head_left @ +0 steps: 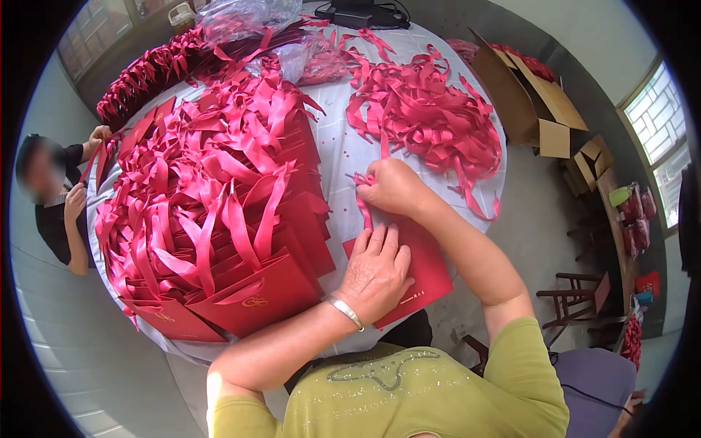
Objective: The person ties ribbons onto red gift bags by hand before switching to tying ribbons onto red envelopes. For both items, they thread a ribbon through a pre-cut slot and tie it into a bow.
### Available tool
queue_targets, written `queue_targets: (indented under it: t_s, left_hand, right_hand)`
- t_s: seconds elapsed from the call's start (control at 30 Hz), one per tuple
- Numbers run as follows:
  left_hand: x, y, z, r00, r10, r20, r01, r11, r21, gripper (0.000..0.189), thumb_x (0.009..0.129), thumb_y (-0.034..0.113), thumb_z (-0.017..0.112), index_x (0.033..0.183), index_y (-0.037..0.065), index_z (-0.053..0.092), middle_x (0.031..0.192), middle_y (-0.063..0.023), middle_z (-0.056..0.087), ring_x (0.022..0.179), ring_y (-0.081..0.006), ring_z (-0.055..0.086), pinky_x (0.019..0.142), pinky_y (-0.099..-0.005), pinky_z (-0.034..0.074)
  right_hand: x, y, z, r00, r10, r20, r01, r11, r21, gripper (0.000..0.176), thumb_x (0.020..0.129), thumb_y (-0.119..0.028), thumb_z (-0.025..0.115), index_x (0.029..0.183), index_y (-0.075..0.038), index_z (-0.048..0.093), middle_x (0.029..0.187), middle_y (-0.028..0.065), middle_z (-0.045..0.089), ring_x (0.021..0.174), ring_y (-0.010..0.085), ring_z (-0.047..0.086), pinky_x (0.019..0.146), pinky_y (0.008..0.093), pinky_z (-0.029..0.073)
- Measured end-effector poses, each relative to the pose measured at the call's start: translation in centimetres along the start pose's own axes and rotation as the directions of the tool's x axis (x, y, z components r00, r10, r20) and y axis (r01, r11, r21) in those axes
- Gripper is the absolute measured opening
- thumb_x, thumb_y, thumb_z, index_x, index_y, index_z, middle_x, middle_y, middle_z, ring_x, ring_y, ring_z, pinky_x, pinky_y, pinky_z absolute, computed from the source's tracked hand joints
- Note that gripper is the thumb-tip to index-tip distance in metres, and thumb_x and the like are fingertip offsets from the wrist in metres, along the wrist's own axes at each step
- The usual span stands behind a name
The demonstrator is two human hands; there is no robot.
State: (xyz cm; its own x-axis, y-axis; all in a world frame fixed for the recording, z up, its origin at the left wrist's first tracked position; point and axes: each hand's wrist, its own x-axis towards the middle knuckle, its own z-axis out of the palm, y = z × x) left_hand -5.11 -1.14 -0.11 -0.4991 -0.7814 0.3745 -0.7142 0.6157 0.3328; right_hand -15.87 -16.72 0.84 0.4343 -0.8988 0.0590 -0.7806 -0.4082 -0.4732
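A red paper bag [420, 274] lies flat near the table's front edge. My left hand [376, 266], with a silver bangle on the wrist, rests on its upper left part, fingers stretched out. Above the bag my right hand [391, 186] is closed on a pink ribbon [364, 209], whose end sticks out at the fingertips while a length runs down toward the bag. Just beyond that hand lies a loose heap of pink ribbons [431, 109]. To the left stand packed rows of red bags [255, 296] with pink ribbon handles.
Across the table at the far left, a person [55, 182] holds a ribbon in both hands. Clear plastic wrapping [248, 22] and a black device [365, 13] are at the back. Open cardboard boxes [522, 95] and a wooden chair [573, 299] stand at the right.
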Motion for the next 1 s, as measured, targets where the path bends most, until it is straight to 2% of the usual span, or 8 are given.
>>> queue_targets:
  t_s: [0.17, 0.3, 0.37, 0.53, 0.6, 0.7, 0.83, 1.0]
  left_hand:
    - [-0.1, -0.2, -0.1, 1.000, -0.014, -0.002, 0.014, 0.999, -0.042, 0.052, 0.072, 0.027, 0.081, 0.111, -0.001, 0.059, 0.132, -0.0300, 0.051, 0.125, -0.0429, 0.048, 0.107, -0.0518, 0.036]
    - [0.0, -0.3, -0.3, 0.993, -0.115, 0.006, 0.115, 0.986, -0.119, 0.061, 0.071, 0.027, 0.082, 0.118, -0.003, 0.057, 0.134, -0.0308, 0.049, 0.128, -0.0440, 0.046, 0.109, -0.0519, 0.034]
    - [0.0, -0.4, -0.4, 0.991, -0.132, 0.036, 0.136, 0.980, -0.142, 0.065, 0.071, 0.027, 0.083, 0.121, -0.004, 0.056, 0.136, -0.0312, 0.049, 0.130, -0.0444, 0.045, 0.110, -0.0519, 0.034]
    - [0.2, -0.7, -0.5, 0.990, -0.134, 0.050, 0.141, 0.972, -0.189, 0.069, 0.068, 0.027, 0.085, 0.123, -0.004, 0.057, 0.137, -0.0311, 0.048, 0.132, -0.0442, 0.044, 0.111, -0.0519, 0.032]
    - [0.2, -0.6, -0.6, 0.990, -0.134, 0.042, 0.139, 0.974, -0.178, 0.070, 0.065, 0.024, 0.087, 0.123, -0.002, 0.058, 0.136, -0.0274, 0.052, 0.131, -0.0431, 0.045, 0.111, -0.0519, 0.033]
    - [0.1, -0.5, -0.9, 0.992, -0.124, 0.030, 0.127, 0.971, -0.203, 0.069, 0.064, 0.023, 0.087, 0.123, -0.001, 0.059, 0.134, -0.0224, 0.056, 0.130, -0.0406, 0.048, 0.110, -0.0515, 0.033]
    - [1.2, -0.6, -1.0, 0.983, -0.068, -0.168, 0.034, 0.980, -0.197, 0.031, 0.076, 0.003, 0.073, 0.106, 0.004, 0.065, 0.095, -0.0115, 0.069, 0.093, -0.0295, 0.066, 0.082, -0.0414, 0.046]
    - [1.3, -1.0, -0.4, 0.979, -0.125, -0.163, 0.090, 0.975, -0.205, 0.019, 0.082, -0.002, 0.066, 0.101, 0.003, 0.065, 0.088, -0.0125, 0.069, 0.082, -0.0301, 0.067, 0.072, -0.0385, 0.049]
  right_hand:
    - [0.6, 1.7, -0.1, 0.997, 0.075, 0.010, -0.075, 0.984, 0.159, 0.036, 0.080, -0.030, 0.077, 0.087, 0.005, 0.070, 0.069, 0.0159, 0.067, 0.067, 0.0164, 0.065, 0.064, 0.0363, 0.051]
    - [-0.5, 2.0, -0.4, 0.996, 0.078, -0.047, -0.066, 0.975, 0.210, 0.040, 0.080, -0.032, 0.079, 0.092, 0.005, 0.070, 0.077, 0.0169, 0.069, 0.073, 0.0175, 0.067, 0.067, 0.0363, 0.051]
    - [-1.9, 2.1, -0.9, 0.962, -0.024, -0.272, 0.086, 0.972, 0.219, 0.044, 0.080, -0.033, 0.081, 0.098, 0.005, 0.069, 0.082, 0.0163, 0.069, 0.077, 0.0173, 0.065, 0.069, 0.0352, 0.051]
    - [-7.6, 2.7, -3.9, 0.999, 0.023, -0.037, -0.011, 0.955, 0.296, 0.031, 0.082, -0.023, 0.079, 0.096, 0.002, 0.069, 0.089, 0.0117, 0.066, 0.078, 0.0183, 0.062, 0.069, 0.0320, 0.050]
    - [-9.8, 3.6, -3.7, 0.991, -0.105, -0.082, 0.122, 0.961, 0.248, 0.024, 0.081, -0.017, 0.078, 0.094, 0.000, 0.069, 0.088, 0.0116, 0.066, 0.078, 0.0205, 0.064, 0.067, 0.0321, 0.051]
    - [-12.2, 3.2, -3.0, 0.984, -0.076, -0.164, 0.120, 0.953, 0.278, 0.019, 0.080, -0.014, 0.077, 0.091, -0.001, 0.068, 0.089, 0.0137, 0.064, 0.080, 0.0281, 0.066, 0.071, 0.0372, 0.053]
    - [-14.2, 2.0, -1.3, 0.950, -0.117, -0.288, 0.201, 0.939, 0.279, 0.016, 0.080, -0.010, 0.076, 0.090, -0.003, 0.066, 0.089, 0.0106, 0.062, 0.079, 0.0259, 0.064, 0.068, 0.0366, 0.053]
    - [-14.9, 2.4, -0.4, 0.930, -0.071, -0.360, 0.218, 0.896, 0.386, 0.018, 0.079, -0.005, 0.078, 0.092, -0.003, 0.066, 0.090, 0.0099, 0.062, 0.077, 0.0247, 0.064, 0.065, 0.0346, 0.053]
